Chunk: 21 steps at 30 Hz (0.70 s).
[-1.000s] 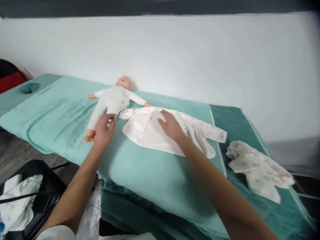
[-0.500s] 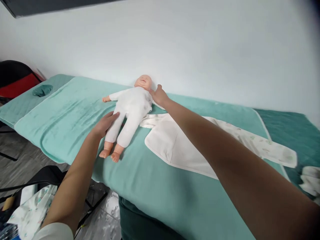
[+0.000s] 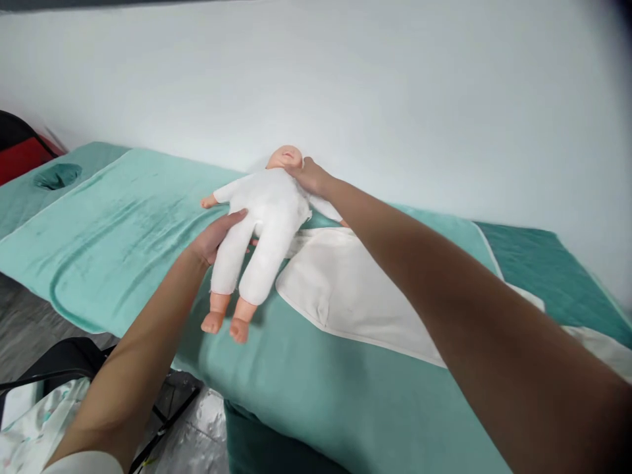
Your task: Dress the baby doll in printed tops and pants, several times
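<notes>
A baby doll (image 3: 269, 197) with a white cloth body and bare plastic head, hands and feet is held face up just over the bed. My left hand (image 3: 222, 234) grips it at the thigh and hip, thumb on top, with fingertips showing between the legs. Beside the doll's neck, my right hand (image 3: 309, 176) is closed round the neck and shoulder; some of its fingers are hidden behind. To the right of the doll a white baby garment (image 3: 340, 283) lies spread flat, partly covered by my right forearm.
The bed (image 3: 148, 224) has a green cover and a face hole at its left end, against a white wall (image 3: 395, 99). A black chair (image 3: 64, 368) with patterned cloth (image 3: 44, 408) stands at lower left. Another white cloth (image 3: 602, 349) lies at the right edge.
The doll has been raised slightly off the bed. My left hand has slid further under its legs, and my right hand has closed in at its neck. The view has shifted a little.
</notes>
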Each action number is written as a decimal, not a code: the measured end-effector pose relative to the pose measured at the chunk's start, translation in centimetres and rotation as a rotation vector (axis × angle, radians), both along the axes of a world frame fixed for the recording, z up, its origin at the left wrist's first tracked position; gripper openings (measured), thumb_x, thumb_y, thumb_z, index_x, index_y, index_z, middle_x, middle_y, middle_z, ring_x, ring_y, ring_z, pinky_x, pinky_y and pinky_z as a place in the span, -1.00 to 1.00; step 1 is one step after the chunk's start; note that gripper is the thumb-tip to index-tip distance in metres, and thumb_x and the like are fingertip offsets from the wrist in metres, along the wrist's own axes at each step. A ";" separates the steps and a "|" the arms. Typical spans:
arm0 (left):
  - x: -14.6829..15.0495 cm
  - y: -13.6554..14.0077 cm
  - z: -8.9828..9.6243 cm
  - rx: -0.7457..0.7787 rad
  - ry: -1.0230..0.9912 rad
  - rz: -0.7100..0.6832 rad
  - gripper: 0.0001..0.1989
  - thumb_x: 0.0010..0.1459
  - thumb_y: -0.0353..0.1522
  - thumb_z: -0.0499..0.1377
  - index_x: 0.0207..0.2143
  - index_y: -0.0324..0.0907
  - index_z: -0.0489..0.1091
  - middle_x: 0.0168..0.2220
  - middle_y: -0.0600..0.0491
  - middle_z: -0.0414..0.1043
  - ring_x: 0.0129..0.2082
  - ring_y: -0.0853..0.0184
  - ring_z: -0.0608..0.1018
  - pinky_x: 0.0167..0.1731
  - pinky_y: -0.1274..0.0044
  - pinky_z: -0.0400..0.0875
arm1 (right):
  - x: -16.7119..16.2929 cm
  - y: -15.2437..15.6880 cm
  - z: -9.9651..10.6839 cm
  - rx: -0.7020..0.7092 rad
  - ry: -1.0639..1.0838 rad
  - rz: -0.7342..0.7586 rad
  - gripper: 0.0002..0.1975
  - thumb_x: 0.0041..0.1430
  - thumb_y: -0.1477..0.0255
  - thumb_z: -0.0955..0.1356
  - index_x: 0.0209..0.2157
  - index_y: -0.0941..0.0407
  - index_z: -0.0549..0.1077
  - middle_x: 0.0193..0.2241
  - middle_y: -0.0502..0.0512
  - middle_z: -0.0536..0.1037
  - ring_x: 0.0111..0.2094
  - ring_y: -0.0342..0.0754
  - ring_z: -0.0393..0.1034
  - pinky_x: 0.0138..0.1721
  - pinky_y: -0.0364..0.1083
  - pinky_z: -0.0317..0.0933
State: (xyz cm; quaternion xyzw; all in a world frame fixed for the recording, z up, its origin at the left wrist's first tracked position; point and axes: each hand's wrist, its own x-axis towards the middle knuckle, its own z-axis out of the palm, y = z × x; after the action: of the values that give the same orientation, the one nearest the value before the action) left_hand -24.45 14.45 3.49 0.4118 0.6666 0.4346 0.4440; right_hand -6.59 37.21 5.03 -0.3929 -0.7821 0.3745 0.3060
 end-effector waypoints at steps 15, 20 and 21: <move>23.3 -2.7 -0.9 0.158 -0.495 -0.310 -0.38 0.28 -0.08 0.19 0.27 -0.21 0.24 0.00 -0.27 0.57 -0.31 0.17 0.66 -0.40 0.35 0.51 | 24.5 -5.2 2.7 -0.044 -0.218 -0.379 -0.19 0.11 -0.09 0.41 0.18 0.18 0.26 0.15 0.46 0.47 0.10 0.34 0.43 0.15 0.32 0.27; 27.4 -4.1 -3.0 0.071 -0.595 -0.255 -0.32 0.14 -0.02 0.28 0.22 -0.08 0.25 0.01 -0.21 0.57 -0.37 0.15 0.67 -0.48 0.36 0.57 | 28.2 -6.4 -1.0 -0.102 -0.284 -0.371 -0.10 0.17 -0.12 0.34 0.31 0.21 0.14 0.28 0.50 0.36 0.21 0.35 0.37 0.22 0.24 0.21; 27.9 -4.4 -3.3 0.072 -0.607 -0.242 -0.31 0.12 0.00 0.29 0.21 -0.07 0.26 -0.01 -0.19 0.58 -0.37 0.14 0.67 -0.49 0.36 0.57 | 28.5 -6.6 -1.5 -0.118 -0.282 -0.358 -0.09 0.18 -0.13 0.33 0.33 0.21 0.11 0.29 0.50 0.34 0.22 0.34 0.36 0.22 0.21 0.23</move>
State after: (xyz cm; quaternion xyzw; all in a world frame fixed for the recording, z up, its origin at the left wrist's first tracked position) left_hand 3.42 10.07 0.21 0.3553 0.4342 0.5049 0.6560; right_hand 21.88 30.65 3.51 -0.5910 -0.7118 0.3006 0.2319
